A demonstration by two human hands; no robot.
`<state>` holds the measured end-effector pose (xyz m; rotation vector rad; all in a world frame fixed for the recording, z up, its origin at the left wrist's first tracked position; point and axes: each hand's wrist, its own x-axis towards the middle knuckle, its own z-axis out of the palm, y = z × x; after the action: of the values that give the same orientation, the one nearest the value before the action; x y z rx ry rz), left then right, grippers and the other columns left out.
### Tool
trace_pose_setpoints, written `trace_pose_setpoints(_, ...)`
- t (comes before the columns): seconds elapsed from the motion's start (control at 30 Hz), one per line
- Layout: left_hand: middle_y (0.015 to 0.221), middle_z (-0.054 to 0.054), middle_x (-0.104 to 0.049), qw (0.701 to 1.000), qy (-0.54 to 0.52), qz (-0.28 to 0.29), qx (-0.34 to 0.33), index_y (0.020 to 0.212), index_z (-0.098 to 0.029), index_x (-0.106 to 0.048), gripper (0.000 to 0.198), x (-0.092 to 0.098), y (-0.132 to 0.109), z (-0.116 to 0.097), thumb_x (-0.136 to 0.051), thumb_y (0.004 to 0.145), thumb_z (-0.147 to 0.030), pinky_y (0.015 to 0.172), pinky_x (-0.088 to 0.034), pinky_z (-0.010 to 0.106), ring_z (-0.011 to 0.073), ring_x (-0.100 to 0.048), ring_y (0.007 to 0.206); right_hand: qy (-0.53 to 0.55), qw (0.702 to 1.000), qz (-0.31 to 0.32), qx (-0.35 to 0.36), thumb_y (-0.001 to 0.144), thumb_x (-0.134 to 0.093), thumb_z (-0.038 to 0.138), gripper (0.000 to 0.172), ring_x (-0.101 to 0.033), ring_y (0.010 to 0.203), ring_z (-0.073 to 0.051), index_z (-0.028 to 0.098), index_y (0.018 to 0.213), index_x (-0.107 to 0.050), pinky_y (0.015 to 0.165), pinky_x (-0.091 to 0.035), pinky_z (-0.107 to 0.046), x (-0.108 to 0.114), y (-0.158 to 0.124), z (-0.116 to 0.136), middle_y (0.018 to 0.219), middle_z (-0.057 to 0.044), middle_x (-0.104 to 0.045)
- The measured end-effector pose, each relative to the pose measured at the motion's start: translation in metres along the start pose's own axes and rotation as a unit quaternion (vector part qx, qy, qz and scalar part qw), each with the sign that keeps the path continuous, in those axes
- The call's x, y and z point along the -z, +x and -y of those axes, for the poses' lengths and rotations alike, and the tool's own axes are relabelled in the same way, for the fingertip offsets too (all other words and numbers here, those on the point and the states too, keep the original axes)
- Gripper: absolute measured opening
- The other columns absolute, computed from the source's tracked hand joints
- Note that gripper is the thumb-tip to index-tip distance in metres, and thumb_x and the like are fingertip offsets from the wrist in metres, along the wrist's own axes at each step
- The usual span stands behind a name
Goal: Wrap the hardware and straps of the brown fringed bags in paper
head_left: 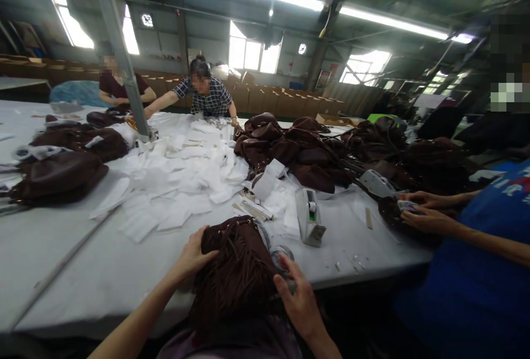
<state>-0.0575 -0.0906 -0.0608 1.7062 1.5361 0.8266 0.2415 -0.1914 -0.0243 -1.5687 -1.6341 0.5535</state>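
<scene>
A dark brown fringed bag [238, 270] lies at the near edge of the white table [83, 270], right in front of me. My left hand [194, 257] grips the bag's upper left corner, thumb on top and fingers curled round its side. My right hand [298, 295] rests on the bag's right side with its fingers stretched forward, next to a shiny clear piece [282, 252] that I cannot name. A white tape dispenser [309, 216] stands just beyond my right hand.
Loose white paper sheets [186, 174] cover the table's middle. Piles of brown bags [306, 152] lie behind and at the left [58, 174]. A person in blue at my right holds something small in both hands [418, 211]. Two more people work at the far side. A metal post [120, 49] rises from the table.
</scene>
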Motion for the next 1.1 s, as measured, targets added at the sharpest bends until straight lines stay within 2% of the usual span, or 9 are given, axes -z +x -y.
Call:
trace_pose_setpoints(0.17,0.132,0.012,-0.052,0.997,-0.030,0.026,-0.066,0.128,-0.017,-0.048,0.062,0.014,0.008,-0.003,-0.058,0.066,-0.020,0.109,-0.035,0.040,0.0255,-0.047,0.125,-0.040,0.994,0.097,0.029,0.078,-0.065,0.040,0.049,-0.057,0.113,-0.031,0.020,0.123,-0.060,0.099,-0.044,-0.048,-0.031,-0.024,0.014,0.117,-0.012,-0.065)
trace_pose_setpoints(0.37,0.146,0.013,-0.042,0.995,-0.017,0.037,-0.087,0.130,-0.018,-0.052,0.063,0.049,0.029,-0.017,-0.060,0.067,-0.021,0.114,-0.023,0.050,0.0327,-0.028,0.139,0.045,0.989,0.132,-0.053,0.084,-0.060,0.041,0.037,-0.064,0.103,-0.028,0.020,0.113,-0.066,0.090,-0.052,-0.039,-0.004,-0.027,0.002,0.110,-0.009,-0.070)
trace_pose_setpoints(0.47,0.142,0.012,-0.047,0.992,0.015,0.006,-0.122,0.129,-0.017,-0.053,0.050,0.037,0.023,-0.028,-0.050,0.080,-0.024,0.113,-0.027,0.047,0.0280,-0.037,0.134,0.043,0.995,0.067,-0.060,0.087,-0.053,0.047,0.038,-0.068,0.091,-0.027,0.018,0.108,-0.067,0.081,-0.055,-0.037,0.008,-0.001,0.013,0.099,-0.010,-0.073)
trace_pose_setpoints(0.57,0.126,0.009,-0.061,0.990,0.042,0.011,-0.138,0.121,-0.021,-0.061,0.040,0.013,0.009,-0.037,-0.046,0.084,-0.023,0.108,-0.037,0.042,0.0254,-0.050,0.123,0.014,0.999,0.032,0.031,0.090,-0.050,0.041,0.035,-0.066,0.097,-0.025,0.019,0.112,-0.064,0.086,-0.053,-0.038,0.000,0.040,0.035,0.107,-0.010,-0.070)
trace_pose_setpoints(0.67,0.116,0.013,-0.065,0.991,0.075,-0.005,-0.109,0.117,-0.020,-0.064,0.038,-0.004,-0.003,-0.037,-0.044,0.085,-0.022,0.101,-0.040,0.046,0.0279,-0.055,0.115,-0.012,0.984,0.084,0.156,0.092,-0.047,0.035,0.039,-0.054,0.118,-0.024,0.020,0.128,-0.054,0.101,-0.042,-0.040,-0.027,0.080,0.058,0.128,-0.010,-0.060)
trace_pose_setpoints(0.77,0.108,0.012,-0.068,0.992,0.097,-0.009,-0.085,0.117,-0.021,-0.064,0.038,-0.010,-0.010,-0.032,-0.042,0.087,-0.022,0.094,-0.043,0.046,0.0266,-0.060,0.104,-0.073,0.960,0.170,0.210,0.094,-0.044,0.036,0.044,-0.052,0.120,-0.024,0.020,0.136,-0.046,0.102,-0.038,-0.042,-0.057,0.102,0.068,0.132,-0.010,-0.057)
trace_pose_setpoints(0.9,0.109,0.012,-0.068,0.991,0.120,-0.011,-0.055,0.117,-0.020,-0.064,0.037,-0.014,-0.016,-0.022,-0.041,0.088,-0.024,0.092,-0.042,0.046,0.0273,-0.060,0.103,-0.172,0.934,0.211,0.230,0.096,-0.043,0.038,0.032,-0.062,0.098,-0.024,0.022,0.114,-0.064,0.093,-0.038,-0.042,-0.061,0.102,0.046,0.105,-0.008,-0.071)
trace_pose_setpoints(1.0,0.111,0.011,-0.068,0.991,0.130,-0.015,-0.041,0.118,-0.020,-0.063,0.038,-0.021,-0.020,-0.016,-0.040,0.089,-0.027,0.095,-0.039,0.048,0.0282,-0.058,0.108,-0.234,0.923,0.209,0.224,0.092,-0.050,0.039,0.034,-0.063,0.079,-0.021,0.022,0.070,-0.069,0.084,-0.039,-0.037,-0.032,0.096,0.010,0.072,-0.004,-0.071)
trace_pose_setpoints(1.1,0.112,0.010,-0.069,0.990,0.131,-0.011,-0.046,0.117,-0.022,-0.064,0.036,-0.023,-0.024,-0.016,-0.042,0.089,-0.029,0.097,-0.038,0.047,0.0278,-0.058,0.109,-0.272,0.933,0.155,0.177,0.089,-0.055,0.035,0.034,-0.062,0.075,-0.022,0.019,0.061,-0.066,0.078,-0.041,-0.036,0.002,0.094,-0.018,0.066,-0.007,-0.068)
